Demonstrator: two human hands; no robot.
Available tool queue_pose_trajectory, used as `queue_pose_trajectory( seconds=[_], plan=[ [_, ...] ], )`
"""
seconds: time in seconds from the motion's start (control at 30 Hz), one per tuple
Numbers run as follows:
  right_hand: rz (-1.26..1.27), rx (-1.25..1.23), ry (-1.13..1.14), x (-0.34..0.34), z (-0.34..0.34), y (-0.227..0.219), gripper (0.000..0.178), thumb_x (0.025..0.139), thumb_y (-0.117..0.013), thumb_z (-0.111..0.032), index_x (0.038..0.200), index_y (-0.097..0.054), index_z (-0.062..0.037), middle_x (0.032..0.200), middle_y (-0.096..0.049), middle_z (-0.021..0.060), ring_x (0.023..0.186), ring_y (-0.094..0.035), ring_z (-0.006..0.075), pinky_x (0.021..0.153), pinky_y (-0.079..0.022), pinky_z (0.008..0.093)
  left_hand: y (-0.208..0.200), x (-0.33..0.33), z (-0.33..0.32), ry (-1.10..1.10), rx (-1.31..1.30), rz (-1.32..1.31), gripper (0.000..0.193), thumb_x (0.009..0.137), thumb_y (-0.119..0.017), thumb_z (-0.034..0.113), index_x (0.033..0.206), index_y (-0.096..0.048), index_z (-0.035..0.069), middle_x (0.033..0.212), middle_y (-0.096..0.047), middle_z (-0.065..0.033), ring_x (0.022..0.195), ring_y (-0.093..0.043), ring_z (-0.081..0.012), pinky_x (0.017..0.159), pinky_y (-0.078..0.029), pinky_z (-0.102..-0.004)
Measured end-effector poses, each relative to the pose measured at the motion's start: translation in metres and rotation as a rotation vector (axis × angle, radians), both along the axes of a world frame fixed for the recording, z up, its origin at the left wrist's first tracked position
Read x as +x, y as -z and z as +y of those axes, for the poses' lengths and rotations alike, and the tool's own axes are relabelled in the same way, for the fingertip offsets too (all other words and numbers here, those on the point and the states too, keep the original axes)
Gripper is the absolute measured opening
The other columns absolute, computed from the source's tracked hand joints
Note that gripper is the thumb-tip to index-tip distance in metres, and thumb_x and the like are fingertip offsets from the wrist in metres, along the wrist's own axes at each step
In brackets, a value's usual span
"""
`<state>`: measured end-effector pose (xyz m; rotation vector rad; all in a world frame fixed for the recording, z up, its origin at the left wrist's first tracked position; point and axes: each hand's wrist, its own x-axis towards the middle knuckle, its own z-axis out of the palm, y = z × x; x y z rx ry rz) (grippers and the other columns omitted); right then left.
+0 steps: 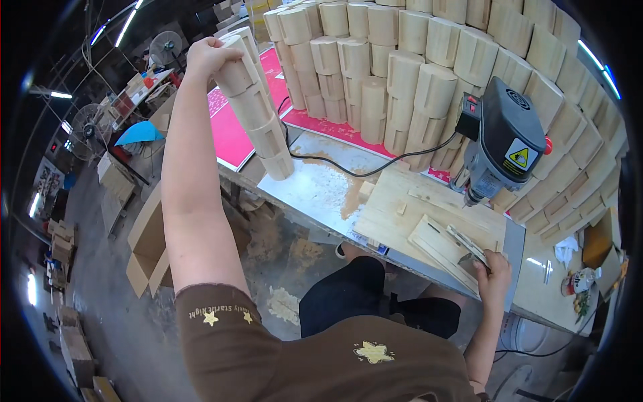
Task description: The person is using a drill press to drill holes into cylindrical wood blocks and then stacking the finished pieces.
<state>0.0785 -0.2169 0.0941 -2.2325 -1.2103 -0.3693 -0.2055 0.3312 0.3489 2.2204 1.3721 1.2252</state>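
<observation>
With my left arm stretched out, my left hand (209, 59) closes over the top of a tall stack of pale wooden cylinders (249, 100), its fingers curled round the rim of the uppermost one. The stack stands on a white board (311, 151) at the bench's left. My right hand (494, 271) is closed on the dark end of a slim, pale lever-like tool (467, 242); its exact kind is hard to make out. That tool lies over narrow wooden strips (439, 249) on a plywood base (395, 211). Just beyond my right hand stands a drill press (502, 144).
Stacked wooden cylinders (375, 100) form a curved wall behind the bench. A black cable (341, 171) crosses the white board to the drill press. Sawdust lies around it. An open cardboard box (151, 241) sits below left; cups and tissue rest on the right-hand table (552, 295).
</observation>
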Motion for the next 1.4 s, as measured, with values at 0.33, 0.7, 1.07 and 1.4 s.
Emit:
queue_pose_trajectory(
  seconds=[0.33, 0.7, 1.07, 1.4],
  plan=[
    [-0.055, 0.028, 0.023, -0.001, -0.001, 0.005, 0.028, 0.071, -0.069, -0.019, 0.094, -0.062, -0.0040, 0.081, -0.059, 0.0106, 0.079, -0.055, 0.0304, 0.071, -0.040, 0.0387, 0.001, 0.012, -0.005, 0.021, -0.009, 0.018, 0.039, 0.050, -0.083, 0.023, 0.077, -0.063, 0.002, 0.074, -0.063, -0.0074, 0.066, -0.060, -0.0156, 0.062, -0.049, -0.0286],
    [-0.019, 0.000, 0.030, -0.002, 0.001, 0.004, 0.028, 0.072, -0.069, -0.019, 0.094, -0.062, -0.0042, 0.082, -0.059, 0.0114, 0.079, -0.055, 0.0312, 0.072, -0.041, 0.0385, 0.005, -0.004, 0.009, 0.037, 0.055, 0.063, 0.061, 0.051, -0.085, 0.034, 0.095, -0.063, -0.001, 0.093, -0.064, -0.0145, 0.084, -0.063, -0.0222, 0.074, -0.051, -0.0317],
    [0.006, -0.052, 0.039, 0.002, 0.000, 0.007, 0.029, 0.075, -0.065, -0.021, 0.099, -0.061, -0.0046, 0.084, -0.058, 0.0126, 0.080, -0.055, 0.0328, 0.071, -0.041, 0.0386, 0.238, -0.024, -0.015, 0.005, -0.140, -0.250, 0.132, 0.041, -0.089, 0.045, 0.140, -0.017, -0.004, 0.140, -0.025, -0.0282, 0.132, -0.027, -0.0365, 0.107, -0.029, -0.0437],
    [0.084, -0.009, -0.008, 0.005, -0.006, 0.013, 0.027, 0.074, -0.067, -0.012, 0.097, -0.060, 0.0001, 0.081, -0.056, 0.0153, 0.077, -0.054, 0.0336, 0.068, -0.042, 0.0381, 0.322, 0.003, -0.033, 0.091, -0.183, -0.521, 0.092, 0.052, -0.087, 0.016, 0.125, -0.034, -0.003, 0.118, -0.051, -0.0173, 0.109, -0.053, -0.0255, 0.092, -0.044, -0.0364]
  ],
)
